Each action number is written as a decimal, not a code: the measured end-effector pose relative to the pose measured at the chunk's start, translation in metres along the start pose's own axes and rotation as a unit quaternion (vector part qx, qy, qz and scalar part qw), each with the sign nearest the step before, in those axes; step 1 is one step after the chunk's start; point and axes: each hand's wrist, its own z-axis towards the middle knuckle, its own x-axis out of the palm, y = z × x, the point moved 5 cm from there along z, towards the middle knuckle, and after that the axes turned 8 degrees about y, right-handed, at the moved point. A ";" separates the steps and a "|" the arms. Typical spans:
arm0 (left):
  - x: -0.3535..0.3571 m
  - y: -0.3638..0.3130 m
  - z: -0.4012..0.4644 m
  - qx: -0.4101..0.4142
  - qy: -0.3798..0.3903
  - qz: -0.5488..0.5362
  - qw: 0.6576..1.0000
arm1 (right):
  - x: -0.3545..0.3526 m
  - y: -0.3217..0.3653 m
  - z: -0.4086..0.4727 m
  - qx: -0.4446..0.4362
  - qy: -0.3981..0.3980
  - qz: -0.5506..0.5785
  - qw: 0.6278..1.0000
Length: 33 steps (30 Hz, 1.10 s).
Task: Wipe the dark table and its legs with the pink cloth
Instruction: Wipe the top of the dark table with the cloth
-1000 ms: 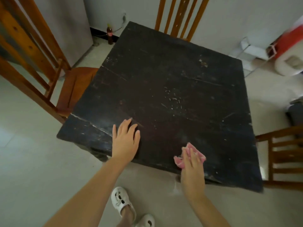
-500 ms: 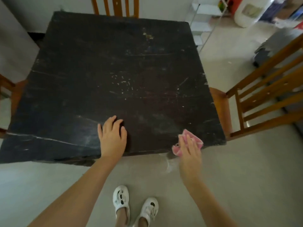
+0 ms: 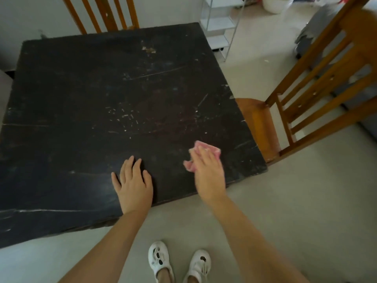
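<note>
The dark, scratched table (image 3: 102, 99) fills the middle of the head view, with pale specks near its centre. My right hand (image 3: 209, 174) presses flat on the crumpled pink cloth (image 3: 212, 149) on the tabletop, close to the near right corner. My left hand (image 3: 133, 185) lies flat on the table near its front edge, fingers spread, holding nothing. The table legs are hidden under the top.
A wooden chair (image 3: 306, 94) stands at the table's right side, its seat touching the edge. Another chair back (image 3: 102, 15) rises behind the far edge. A white wire rack (image 3: 222, 27) stands at the back right. My white shoes (image 3: 179, 262) are on the grey floor.
My right hand has slid the pink cloth from the front edge further onto the tabletop. The view has swung, so the table now sits squarer in front of me.
</note>
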 end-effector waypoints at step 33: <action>0.005 -0.004 0.005 -0.015 0.082 0.150 0.985 | -0.016 -0.024 0.129 -0.114 0.121 -0.013 0.986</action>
